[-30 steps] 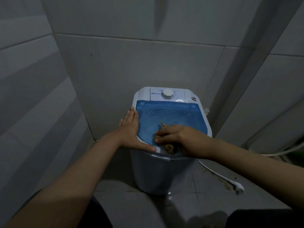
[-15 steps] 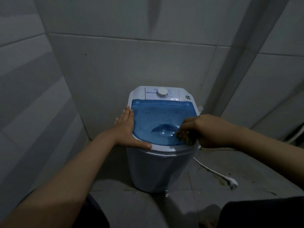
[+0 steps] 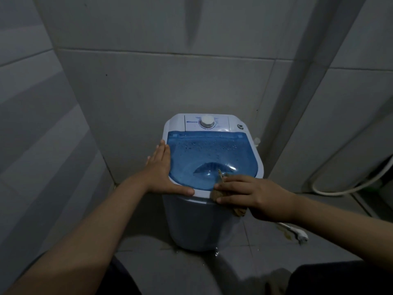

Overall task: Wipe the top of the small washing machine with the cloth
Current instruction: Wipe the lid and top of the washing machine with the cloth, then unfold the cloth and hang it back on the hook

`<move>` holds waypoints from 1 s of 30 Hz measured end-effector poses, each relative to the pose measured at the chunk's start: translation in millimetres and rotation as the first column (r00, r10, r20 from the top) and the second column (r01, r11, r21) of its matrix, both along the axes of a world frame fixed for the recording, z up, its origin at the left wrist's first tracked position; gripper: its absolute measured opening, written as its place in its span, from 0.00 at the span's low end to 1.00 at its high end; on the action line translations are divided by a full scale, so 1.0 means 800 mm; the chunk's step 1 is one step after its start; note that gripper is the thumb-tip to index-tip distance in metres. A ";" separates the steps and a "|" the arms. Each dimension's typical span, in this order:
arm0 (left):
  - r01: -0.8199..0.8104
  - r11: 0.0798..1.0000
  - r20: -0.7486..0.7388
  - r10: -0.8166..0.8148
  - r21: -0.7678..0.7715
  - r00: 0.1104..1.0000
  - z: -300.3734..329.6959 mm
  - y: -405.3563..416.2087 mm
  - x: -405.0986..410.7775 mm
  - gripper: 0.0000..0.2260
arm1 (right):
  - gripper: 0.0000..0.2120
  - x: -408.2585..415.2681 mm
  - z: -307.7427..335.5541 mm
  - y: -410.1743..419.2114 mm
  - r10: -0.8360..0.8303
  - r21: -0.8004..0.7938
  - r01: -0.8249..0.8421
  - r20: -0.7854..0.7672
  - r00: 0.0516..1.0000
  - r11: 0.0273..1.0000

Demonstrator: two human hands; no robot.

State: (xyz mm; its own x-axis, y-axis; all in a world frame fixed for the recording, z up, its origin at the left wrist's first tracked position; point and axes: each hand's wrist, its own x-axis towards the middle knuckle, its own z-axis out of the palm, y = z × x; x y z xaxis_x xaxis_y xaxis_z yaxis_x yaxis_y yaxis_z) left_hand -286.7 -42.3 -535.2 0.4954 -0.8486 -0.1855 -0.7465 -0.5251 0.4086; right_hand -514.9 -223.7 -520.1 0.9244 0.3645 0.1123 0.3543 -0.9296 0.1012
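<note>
A small white washing machine [image 3: 204, 222] stands on the floor against the tiled wall. Its blue see-through lid [image 3: 200, 154] carries water drops, and a white dial [image 3: 206, 122] sits on the back panel. My left hand [image 3: 162, 171] lies flat along the lid's left rim, thumb on the front edge, holding nothing. My right hand [image 3: 248, 194] presses a brown cloth [image 3: 219, 193] on the front right rim. Part of the cloth hangs below the hand over the machine's side; most of it is hidden under the fingers.
Grey tiled walls close in at the left and behind the machine. A white power plug [image 3: 298, 233] with its cord lies on the floor at the right. A pale hose [image 3: 361, 184] curves by the right wall. My dark trouser knees show at the bottom.
My right hand has carried the cloth from the front middle of the lid out to the right edge and back toward the front right rim. The left hand has stayed on the left rim.
</note>
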 end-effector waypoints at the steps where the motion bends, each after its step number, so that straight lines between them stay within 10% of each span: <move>1: 0.003 1.000 0.002 -0.003 -0.002 1.000 0.000 0.001 0.000 0.69 | 0.29 -0.004 0.002 -0.004 -0.011 -0.008 0.011 -0.005 1.000 1.000; 9: 0.001 1.000 -0.021 -0.001 0.008 1.000 0.009 0.002 -0.004 0.73 | 0.29 -0.013 0.054 -0.027 -0.285 0.143 0.300 -0.113 0.952 0.943; 16: -0.030 0.988 -0.046 0.023 -0.151 0.999 0.017 0.003 -0.019 0.68 | 0.13 0.014 0.092 0.003 -0.591 0.708 0.471 -0.093 0.801 0.527; 25: -0.329 0.702 -0.509 -0.056 -0.632 0.859 0.098 -0.050 -0.062 0.11 | 0.11 0.061 0.127 0.023 -0.504 0.963 0.255 -0.265 0.822 -0.091; 30: -0.505 0.585 -0.698 -0.153 -0.634 0.699 0.127 -0.066 -0.067 0.07 | 0.18 0.065 0.130 0.015 -0.557 0.973 0.213 -0.225 0.799 -0.088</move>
State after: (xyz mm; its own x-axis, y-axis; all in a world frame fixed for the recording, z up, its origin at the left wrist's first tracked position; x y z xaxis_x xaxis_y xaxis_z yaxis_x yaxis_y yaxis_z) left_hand -340.3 -95.0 -433.5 0.6813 -0.7201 0.1310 -0.0503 0.1326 0.9899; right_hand -463.1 -211.8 -416.4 0.7534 -0.6397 0.1521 0.0287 -0.1992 -0.9795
